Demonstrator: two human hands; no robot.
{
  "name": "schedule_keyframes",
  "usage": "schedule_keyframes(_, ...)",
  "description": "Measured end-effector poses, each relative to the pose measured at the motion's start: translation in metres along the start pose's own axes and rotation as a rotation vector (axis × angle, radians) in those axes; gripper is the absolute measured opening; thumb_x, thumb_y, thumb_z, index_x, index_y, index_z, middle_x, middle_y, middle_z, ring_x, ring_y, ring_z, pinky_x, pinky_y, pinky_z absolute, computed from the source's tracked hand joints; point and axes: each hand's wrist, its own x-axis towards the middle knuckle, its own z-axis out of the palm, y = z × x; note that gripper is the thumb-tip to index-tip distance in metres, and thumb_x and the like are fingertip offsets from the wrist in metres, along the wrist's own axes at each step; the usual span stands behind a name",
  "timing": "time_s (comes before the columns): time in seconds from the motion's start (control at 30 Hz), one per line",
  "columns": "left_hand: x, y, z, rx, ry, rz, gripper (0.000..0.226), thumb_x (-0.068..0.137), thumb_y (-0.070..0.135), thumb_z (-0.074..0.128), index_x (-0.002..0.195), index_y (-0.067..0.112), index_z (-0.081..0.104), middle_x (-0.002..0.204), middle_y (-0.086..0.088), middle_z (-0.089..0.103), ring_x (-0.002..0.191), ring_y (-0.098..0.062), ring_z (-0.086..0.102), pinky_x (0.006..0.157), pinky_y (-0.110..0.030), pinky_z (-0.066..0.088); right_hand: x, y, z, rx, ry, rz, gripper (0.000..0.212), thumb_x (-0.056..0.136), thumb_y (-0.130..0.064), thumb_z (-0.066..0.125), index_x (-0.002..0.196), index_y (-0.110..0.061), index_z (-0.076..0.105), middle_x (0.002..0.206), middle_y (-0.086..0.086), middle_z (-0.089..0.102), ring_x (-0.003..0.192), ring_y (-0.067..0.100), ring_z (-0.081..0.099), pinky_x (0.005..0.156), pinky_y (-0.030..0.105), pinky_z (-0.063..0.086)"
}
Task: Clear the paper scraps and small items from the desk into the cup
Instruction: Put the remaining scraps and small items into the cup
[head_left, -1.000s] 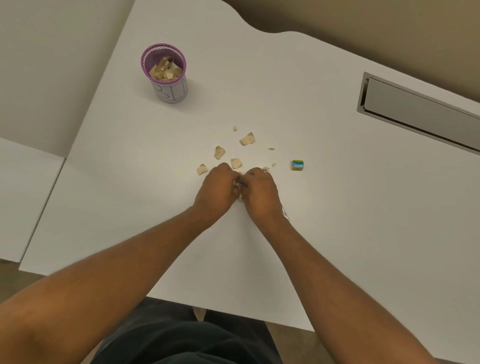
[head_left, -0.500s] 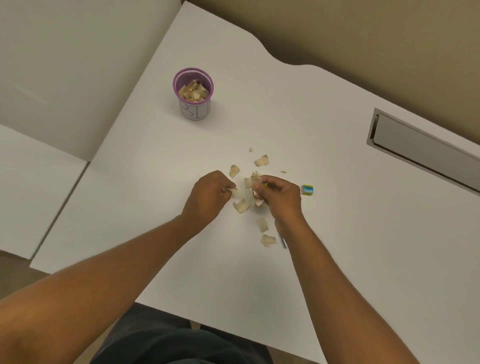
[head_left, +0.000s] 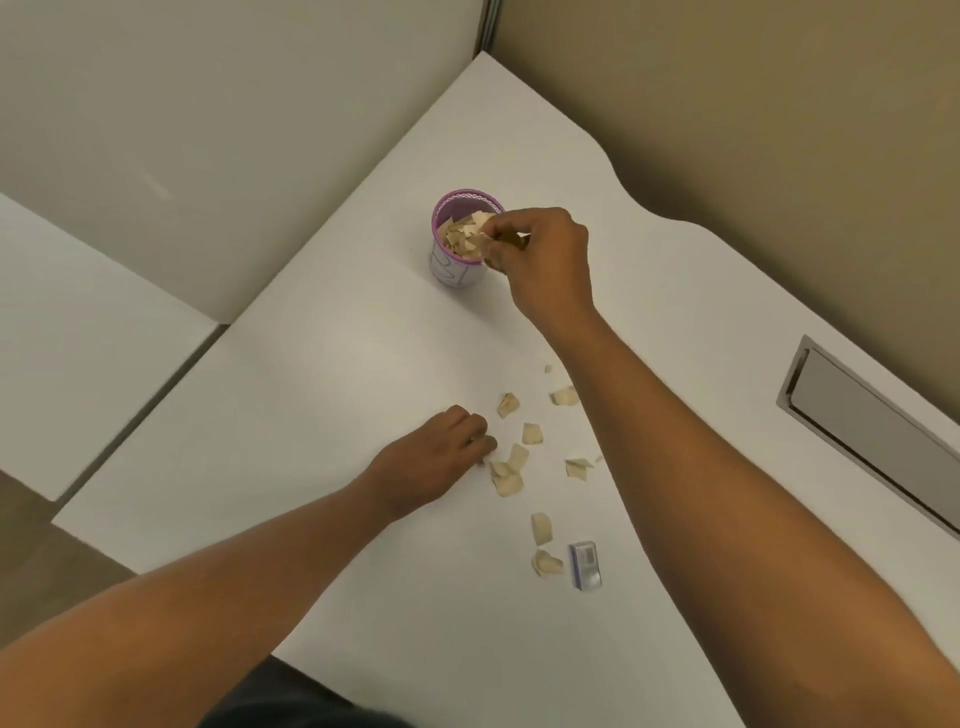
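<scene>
A purple-rimmed mesh cup (head_left: 453, 270) stands on the white desk (head_left: 337, 364), full of beige paper scraps. My right hand (head_left: 540, 260) hovers at the cup's right rim, fingers pinched on a few scraps over its mouth. My left hand (head_left: 441, 460) rests on the desk with its fingertips curled at the edge of a loose pile of paper scraps (head_left: 511, 467). Two more scraps (head_left: 543, 545) lie nearer me. A small silver box (head_left: 586, 565) lies next to them. The coloured cube is hidden behind my right forearm.
A grey recessed cable tray (head_left: 867, 431) is set into the desk at the right. A beige partition wall (head_left: 753, 104) runs behind the desk. A second white surface (head_left: 78, 338) adjoins at the left, across a gap.
My right hand has lifted from the pile with scraps and travelled up and left to the cup. My left hand stayed by the pile. The camera has tilted.
</scene>
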Motion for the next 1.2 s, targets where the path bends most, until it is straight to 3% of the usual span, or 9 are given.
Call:
schedule_keyframes(0.27, 0.003, -0.003, -0.008, 0.008, -0.034, 0.074, 0.036, 0.101, 0.003, 0.044, 0.105, 0.01, 0.079, 0.102, -0.006, 0.075, 0.085, -0.025, 0.071, 0.076, -0.033, 0.06, 0.045, -0.012, 0.038, -0.694, -0.307, -0.13, 0.025, 0.088, -0.008, 0.064, 0.11, -0.012, 0.077, 0.112, 0.01, 0.071, 0.105, 0.029, 0.07, 0.085, 0.03, 0.055)
schedule_keyframes(0.37, 0.002, -0.003, -0.01, 0.003, -0.05, 0.086, 0.035, 0.1, 0.002, 0.046, 0.106, 0.01, 0.079, 0.103, -0.006, 0.076, 0.086, -0.024, 0.071, 0.076, -0.033, 0.061, 0.054, -0.016, 0.043, -0.764, -0.399, -0.075, 0.028, 0.09, -0.013, 0.066, 0.118, -0.013, 0.072, 0.11, 0.008, 0.061, 0.107, 0.03, 0.067, 0.083, 0.028, 0.049)
schedule_keyframes(0.5, 0.003, -0.002, -0.012, -0.011, -0.04, 0.072, 0.034, 0.102, 0.002, 0.047, 0.108, 0.009, 0.08, 0.104, -0.007, 0.077, 0.087, -0.025, 0.072, 0.079, -0.034, 0.061, 0.055, -0.028, 0.033, -0.804, -0.447, -0.136, 0.034, 0.091, -0.007, 0.065, 0.124, -0.013, 0.07, 0.127, 0.014, 0.064, 0.108, 0.035, 0.068, 0.091, 0.035, 0.056)
schedule_keyframes(0.67, 0.003, -0.001, -0.01, -0.053, -0.013, 0.038, 0.034, 0.103, 0.002, 0.044, 0.106, 0.007, 0.078, 0.104, -0.009, 0.074, 0.088, -0.029, 0.071, 0.078, -0.034, 0.06, 0.039, -0.044, -0.01, -0.565, -0.418, -0.122, 0.037, 0.093, -0.008, 0.065, 0.125, -0.025, 0.073, 0.133, 0.009, 0.065, 0.114, 0.029, 0.066, 0.094, 0.035, 0.057)
schedule_keyframes(0.77, 0.002, 0.0, -0.012, -0.088, -0.04, -0.013, 0.023, 0.097, -0.004, 0.058, 0.103, 0.006, 0.078, 0.105, -0.009, 0.074, 0.093, -0.027, 0.071, 0.08, -0.032, 0.059, 0.012, -0.043, -0.039, -0.257, -0.244, -0.051, 0.034, 0.094, -0.006, 0.066, 0.123, -0.023, 0.073, 0.124, -0.002, 0.071, 0.109, 0.013, 0.067, 0.085, 0.02, 0.051)
schedule_keyframes(0.9, 0.008, 0.003, -0.017, -0.347, -0.167, -0.268, 0.018, 0.102, 0.0, 0.061, 0.107, 0.009, 0.076, 0.115, -0.003, 0.066, 0.108, -0.01, 0.055, 0.1, -0.041, 0.055, -0.053, 0.003, -0.064, -0.022, -0.077, 0.094, 0.03, 0.092, -0.008, 0.07, 0.119, -0.02, 0.074, 0.108, -0.007, 0.075, 0.092, 0.007, 0.07, 0.084, 0.021, 0.056)
schedule_keyframes(1.0, 0.018, 0.007, -0.027, -0.339, -0.136, -0.348, 0.032, 0.098, -0.01, 0.059, 0.114, 0.005, 0.082, 0.113, -0.012, 0.073, 0.109, -0.03, 0.064, 0.095, -0.041, 0.055, -0.107, 0.062, -0.057, -0.084, -0.067, 0.208, 0.027, 0.094, -0.014, 0.069, 0.119, -0.023, 0.073, 0.116, -0.006, 0.073, 0.103, 0.011, 0.068, 0.093, 0.026, 0.054)
schedule_keyframes(1.07, 0.027, 0.01, -0.041, -0.369, -0.05, -0.452, 0.035, 0.096, -0.015, 0.059, 0.113, 0.004, 0.084, 0.109, -0.015, 0.076, 0.105, -0.036, 0.068, 0.094, -0.042, 0.056, -0.13, 0.099, -0.044, -0.185, -0.105, 0.265, 0.036, 0.096, -0.024, 0.068, 0.132, -0.023, 0.065, 0.135, -0.002, 0.064, 0.125, 0.021, 0.06, 0.106, 0.031, 0.046)
schedule_keyframes(1.2, 0.054, 0.007, -0.077, -0.404, 0.145, -0.6, 0.033, 0.096, -0.014, 0.062, 0.109, 0.005, 0.086, 0.104, -0.013, 0.079, 0.096, -0.026, 0.074, 0.093, -0.033, 0.057, -0.15, 0.143, -0.011, -0.467, -0.298, 0.289, 0.088, 0.087, -0.072, 0.058, 0.159, -0.036, 0.025, 0.169, 0.002, 0.015, 0.155, 0.039, 0.01, 0.125, 0.051, 0.019)
